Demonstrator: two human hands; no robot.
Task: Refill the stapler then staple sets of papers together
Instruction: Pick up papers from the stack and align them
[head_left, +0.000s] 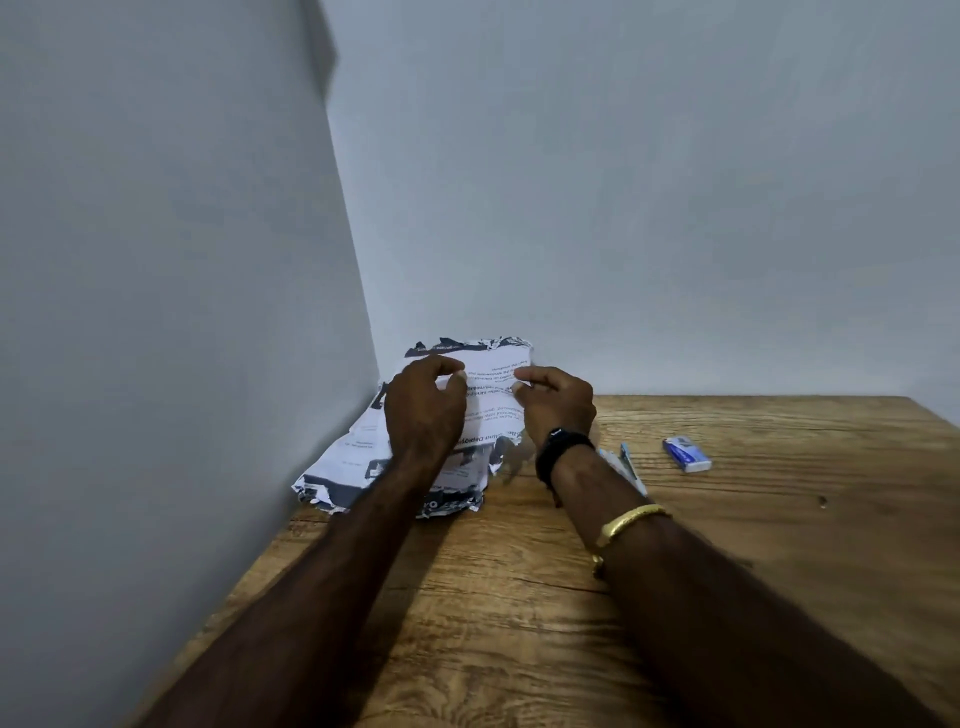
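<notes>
Fingers (457, 383) of both hands pinch a torn white printed paper sheet (493, 384), tilted up, long axis pointing away; left hand (423, 410) and right hand (556, 402) palms down. Blue stapler (626, 462) lies right of them.

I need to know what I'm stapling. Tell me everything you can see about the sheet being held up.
The printed sheet is white paper with black, blurred text running upside down to the camera and dark bands along ragged, torn-looking top and bottom edges. It is held up, tilted, above the paper pile in the table corner. The left hand and right hand pinch its two sides.
</notes>
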